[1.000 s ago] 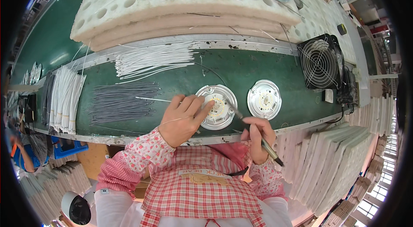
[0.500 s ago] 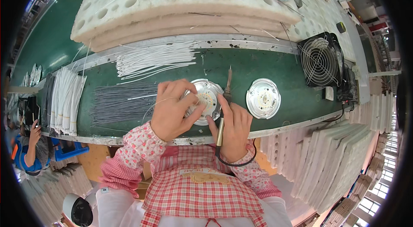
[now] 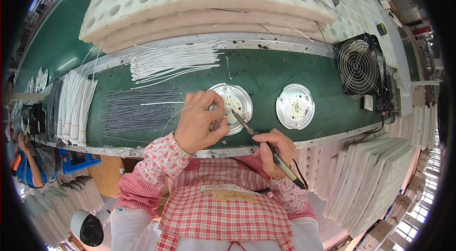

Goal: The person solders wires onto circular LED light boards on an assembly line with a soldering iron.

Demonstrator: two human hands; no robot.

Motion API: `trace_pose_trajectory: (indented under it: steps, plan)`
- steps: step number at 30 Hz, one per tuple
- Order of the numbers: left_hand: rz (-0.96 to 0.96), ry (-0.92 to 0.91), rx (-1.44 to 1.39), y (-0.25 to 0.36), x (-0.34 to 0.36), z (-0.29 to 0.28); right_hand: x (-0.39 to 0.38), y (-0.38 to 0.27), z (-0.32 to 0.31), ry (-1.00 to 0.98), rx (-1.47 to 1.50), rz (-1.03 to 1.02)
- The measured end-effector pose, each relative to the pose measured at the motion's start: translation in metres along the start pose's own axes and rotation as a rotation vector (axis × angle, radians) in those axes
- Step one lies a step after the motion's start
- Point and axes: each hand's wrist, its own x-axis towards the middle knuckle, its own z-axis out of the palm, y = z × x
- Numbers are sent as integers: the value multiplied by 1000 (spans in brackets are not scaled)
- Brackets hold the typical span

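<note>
On the green bench lies a round silver metal disc with a yellow-dotted circuit board [image 3: 240,100]. My left hand [image 3: 202,120] covers its left side, fingers pinched on a thin curved wire [image 3: 172,119] that looks like solder wire. A white wire [image 3: 159,103] runs in under the same fingers; whether they grip it too is hidden. My right hand [image 3: 277,150] holds a soldering iron [image 3: 254,133] by its handle, slanting up-left, its tip at the board's middle beside my left fingertips. A thin dark wire [image 3: 278,91] stretches up-right from the disc's right edge.
A second disc [image 3: 295,107] lies to the right, with a black fan [image 3: 357,65] beyond. Piles of white wires [image 3: 173,62] and dark grey wires [image 3: 140,111] are at left, near bundled white wires [image 3: 73,111]. Behind stands a holed foam block [image 3: 204,1] bearing more discs.
My right hand has drawn back toward me and turned the soldering iron, so its tip now points at the board instead of away. My left hand stays over the disc, fingers more closed.
</note>
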Motion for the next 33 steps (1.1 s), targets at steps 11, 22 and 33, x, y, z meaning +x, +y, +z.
trace_pose_trajectory:
  steps: [11,22,33]
  plan:
    - [-6,19,33,1,5,3,3,10,2,9,23,7]
    - [-96,157,-77,7,7,2,3,10,4,11,36,15]
    - [-57,139,83,2,-2,-7,2,11,4,10,36,20]
